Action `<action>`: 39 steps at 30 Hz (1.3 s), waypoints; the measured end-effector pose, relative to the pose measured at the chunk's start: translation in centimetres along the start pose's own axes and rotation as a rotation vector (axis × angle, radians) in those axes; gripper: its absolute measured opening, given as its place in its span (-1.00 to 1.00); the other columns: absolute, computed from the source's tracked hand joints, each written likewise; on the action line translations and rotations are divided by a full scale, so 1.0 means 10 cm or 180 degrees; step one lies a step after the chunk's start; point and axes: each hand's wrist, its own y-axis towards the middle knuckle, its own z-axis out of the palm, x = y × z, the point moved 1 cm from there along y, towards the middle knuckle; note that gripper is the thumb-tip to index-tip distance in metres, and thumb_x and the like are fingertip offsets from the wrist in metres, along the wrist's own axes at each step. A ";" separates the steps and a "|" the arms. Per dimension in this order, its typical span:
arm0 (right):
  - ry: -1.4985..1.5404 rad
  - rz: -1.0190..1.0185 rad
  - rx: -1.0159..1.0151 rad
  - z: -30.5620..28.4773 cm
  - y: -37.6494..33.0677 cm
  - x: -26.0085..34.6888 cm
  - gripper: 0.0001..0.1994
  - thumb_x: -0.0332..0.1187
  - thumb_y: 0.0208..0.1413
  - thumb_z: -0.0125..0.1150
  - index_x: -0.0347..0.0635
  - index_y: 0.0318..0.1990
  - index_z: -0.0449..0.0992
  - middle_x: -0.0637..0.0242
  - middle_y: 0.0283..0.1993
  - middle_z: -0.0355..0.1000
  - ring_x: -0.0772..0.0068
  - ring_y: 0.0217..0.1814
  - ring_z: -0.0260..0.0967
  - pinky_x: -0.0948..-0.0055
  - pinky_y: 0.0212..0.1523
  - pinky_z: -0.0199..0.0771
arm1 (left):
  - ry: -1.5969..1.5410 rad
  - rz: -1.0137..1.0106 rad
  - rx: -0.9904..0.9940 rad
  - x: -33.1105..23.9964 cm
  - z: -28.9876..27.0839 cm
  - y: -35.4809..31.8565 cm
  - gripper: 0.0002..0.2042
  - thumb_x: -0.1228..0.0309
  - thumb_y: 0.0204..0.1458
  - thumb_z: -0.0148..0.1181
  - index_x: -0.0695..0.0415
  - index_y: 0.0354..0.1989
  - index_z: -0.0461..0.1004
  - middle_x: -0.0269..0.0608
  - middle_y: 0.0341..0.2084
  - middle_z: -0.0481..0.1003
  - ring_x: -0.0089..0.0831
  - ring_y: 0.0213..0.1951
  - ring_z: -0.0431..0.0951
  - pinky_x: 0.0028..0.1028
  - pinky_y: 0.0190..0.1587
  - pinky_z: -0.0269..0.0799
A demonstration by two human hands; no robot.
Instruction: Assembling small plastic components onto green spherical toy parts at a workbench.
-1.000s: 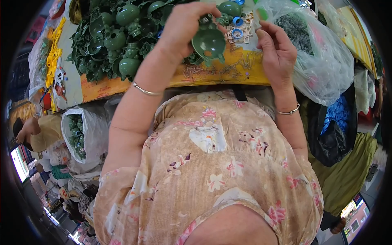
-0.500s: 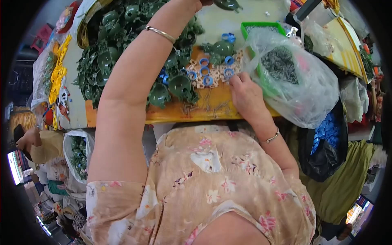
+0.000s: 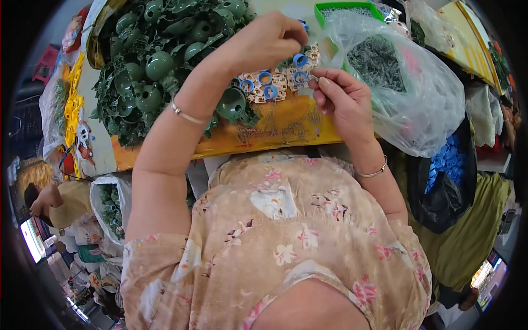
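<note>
My right hand [image 3: 347, 99] pinches a small metal piece [image 3: 314, 78] between thumb and fingertips, just beside the beige plastic parts [image 3: 281, 81] and their blue rings [image 3: 264, 77]. Over the far side of those parts hangs my left hand [image 3: 278, 37], its fingers curled in; what they hold, if anything, is hidden. Left of it lies a big heap of glossy dark green rounded plastic parts [image 3: 159, 66], partly covered by my left forearm. Thin metal pieces [image 3: 291, 127] are scattered on the orange-yellow board [image 3: 264, 116] at the table's near edge.
To the right, a clear plastic bag [image 3: 426, 113] of small dark grey metal pieces lies against a green tray [image 3: 379, 12]. Blue plastic parts [image 3: 446, 165] fill a black bag below it. A white sack [image 3: 124, 203] of green parts stands lower left; yellow strips [image 3: 74, 104] lie far left.
My left hand has come back from the table's far side toward the beige parts; the green part it held is no longer visible. My right hand has lifted and turned, now pinching the metal piece.
</note>
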 end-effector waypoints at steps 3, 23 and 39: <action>0.0002 -0.0023 0.0044 0.05 -0.03 -0.02 -0.84 -0.51 0.22 0.10 -0.38 -0.13 0.54 0.31 -0.35 0.52 0.68 -0.49 0.34 0.66 -0.54 0.32 | -0.0935 -0.0040 0.0246 0.04 0.12 -0.23 -0.84 0.50 0.02 0.12 0.34 -0.31 0.53 -0.37 -0.52 0.50 -0.72 -0.46 0.42 -0.63 -0.44 0.34; -0.0835 -0.1090 -0.0299 0.08 -0.13 -0.23 -0.86 -0.64 0.14 0.14 -0.30 -0.17 0.52 0.45 -0.31 0.47 0.73 -0.38 0.35 0.69 -0.35 0.39 | 0.1044 0.0206 -0.0708 0.27 0.40 -0.45 -0.82 0.41 -0.04 0.23 0.28 -0.33 0.53 -0.11 -0.55 0.53 -0.20 -0.48 0.54 -0.34 -0.36 0.45; -0.0789 -0.1107 -0.0313 0.08 -0.18 -0.15 -0.91 -0.59 0.15 0.17 -0.31 -0.20 0.53 0.47 -0.37 0.46 0.74 -0.41 0.34 0.70 -0.38 0.36 | 0.1368 -0.0135 -0.0592 0.51 0.15 0.21 -0.44 0.13 -0.19 0.36 0.32 -0.08 0.49 0.04 -0.38 0.53 -0.20 -0.33 0.56 -0.32 -0.20 0.47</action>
